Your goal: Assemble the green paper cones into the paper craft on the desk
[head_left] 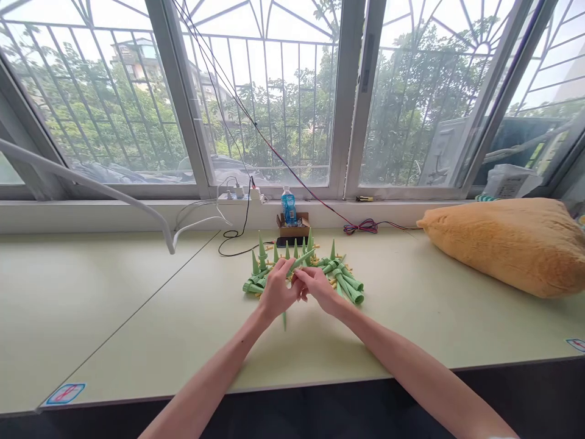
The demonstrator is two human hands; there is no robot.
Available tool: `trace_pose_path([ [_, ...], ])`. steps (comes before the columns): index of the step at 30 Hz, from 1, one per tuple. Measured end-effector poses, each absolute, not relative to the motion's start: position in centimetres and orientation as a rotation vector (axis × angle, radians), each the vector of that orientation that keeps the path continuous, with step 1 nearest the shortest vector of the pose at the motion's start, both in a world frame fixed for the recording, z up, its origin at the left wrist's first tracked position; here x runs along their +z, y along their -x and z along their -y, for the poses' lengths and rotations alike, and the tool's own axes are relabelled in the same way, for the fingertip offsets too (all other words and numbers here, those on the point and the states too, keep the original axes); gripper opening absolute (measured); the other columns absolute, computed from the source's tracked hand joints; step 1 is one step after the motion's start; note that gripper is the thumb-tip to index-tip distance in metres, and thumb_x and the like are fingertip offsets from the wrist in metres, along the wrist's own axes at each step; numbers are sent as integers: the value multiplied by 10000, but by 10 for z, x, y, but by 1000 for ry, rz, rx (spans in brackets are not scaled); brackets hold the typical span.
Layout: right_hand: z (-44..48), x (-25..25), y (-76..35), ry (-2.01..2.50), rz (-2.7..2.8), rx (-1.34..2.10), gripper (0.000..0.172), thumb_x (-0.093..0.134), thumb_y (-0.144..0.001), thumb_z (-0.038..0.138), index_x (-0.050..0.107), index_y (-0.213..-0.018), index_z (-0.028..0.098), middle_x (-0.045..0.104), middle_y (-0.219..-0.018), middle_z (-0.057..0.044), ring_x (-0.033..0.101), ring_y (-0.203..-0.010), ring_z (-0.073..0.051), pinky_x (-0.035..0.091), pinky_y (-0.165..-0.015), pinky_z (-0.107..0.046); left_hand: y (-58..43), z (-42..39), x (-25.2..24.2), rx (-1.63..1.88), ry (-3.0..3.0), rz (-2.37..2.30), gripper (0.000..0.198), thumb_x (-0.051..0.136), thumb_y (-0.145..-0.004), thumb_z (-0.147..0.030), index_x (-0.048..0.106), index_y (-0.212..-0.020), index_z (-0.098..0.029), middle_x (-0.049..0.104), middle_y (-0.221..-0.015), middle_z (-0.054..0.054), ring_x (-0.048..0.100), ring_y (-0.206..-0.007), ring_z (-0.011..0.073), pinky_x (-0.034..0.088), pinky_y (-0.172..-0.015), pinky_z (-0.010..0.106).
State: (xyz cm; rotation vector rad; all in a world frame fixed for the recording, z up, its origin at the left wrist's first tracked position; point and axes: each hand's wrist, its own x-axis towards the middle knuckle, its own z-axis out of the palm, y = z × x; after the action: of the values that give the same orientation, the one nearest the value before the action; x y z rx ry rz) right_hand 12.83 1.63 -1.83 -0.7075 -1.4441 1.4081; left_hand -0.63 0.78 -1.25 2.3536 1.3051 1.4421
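Observation:
Above the middle of the table, my left hand (pixel 278 288) is closed round a green cone (pixel 303 258), whose pointed end sticks out up and to the right. My right hand (pixel 316 284) meets it there, fingers pinched together at the cone's lower part; whatever lies between those fingertips is too small to make out. Behind both hands several green cones (pixel 261 251) stand upright with small yellow pieces among them. More green cones (pixel 351 284) lie in a heap beside my right hand, and others (pixel 254 284) lie left of my left hand. One thin green tip (pixel 284 321) shows below my hands.
A small cardboard box (pixel 293 231) with a blue-labelled bottle (pixel 289 207) stands against the sill, a dark phone-like object (pixel 292 242) before it. Cables (pixel 361 227) and a power strip (pixel 237 196) are at the back. An orange plush cushion (pixel 507 247) lies right; a white lamp arm (pixel 114 192) reaches in left.

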Motion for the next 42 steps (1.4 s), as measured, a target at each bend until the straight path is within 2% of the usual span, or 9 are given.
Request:
trace_pose_path([
  [16, -15, -19, -127, 713, 1520, 1311, 351, 550, -850, 485, 563, -721, 158, 572, -554, 13, 541, -424, -99, 377, -364, -196, 6, -7, -12, 1462, -2317, -1263, 312, 533, -817, -155, 564, -1124, -208, 565, -955, 45, 585, -725, 132, 494, -596, 254],
  [26, -15, -20, -128, 723, 1582, 1202, 320, 502, -874, 435, 525, -690, 174, 541, -537, 24, 537, -421, -107, 373, -368, -206, 6, -7, -13, 1419, -2342, -1279, 320, 514, -810, -139, 566, -1119, -205, 557, -934, 39, 568, -721, 131, 489, -615, 253],
  [33, -15, -18, -130, 838, 1710, 874, 324, 485, -879, 361, 440, -603, 196, 504, -500, 29, 504, -414, -99, 372, -420, -214, 7, -10, -16, 1415, -2391, -1283, 349, 522, -784, -119, 558, -1121, -204, 567, -944, 45, 563, -774, 151, 500, -659, 270],
  [42, -14, -18, -129, 846, 1717, 891, 325, 482, -879, 373, 437, -609, 197, 505, -514, 26, 509, -420, -104, 374, -418, -215, 7, -10, -15, 1408, -2392, -1283, 367, 518, -787, -129, 559, -1142, -212, 570, -944, 52, 576, -774, 163, 507, -664, 289],
])
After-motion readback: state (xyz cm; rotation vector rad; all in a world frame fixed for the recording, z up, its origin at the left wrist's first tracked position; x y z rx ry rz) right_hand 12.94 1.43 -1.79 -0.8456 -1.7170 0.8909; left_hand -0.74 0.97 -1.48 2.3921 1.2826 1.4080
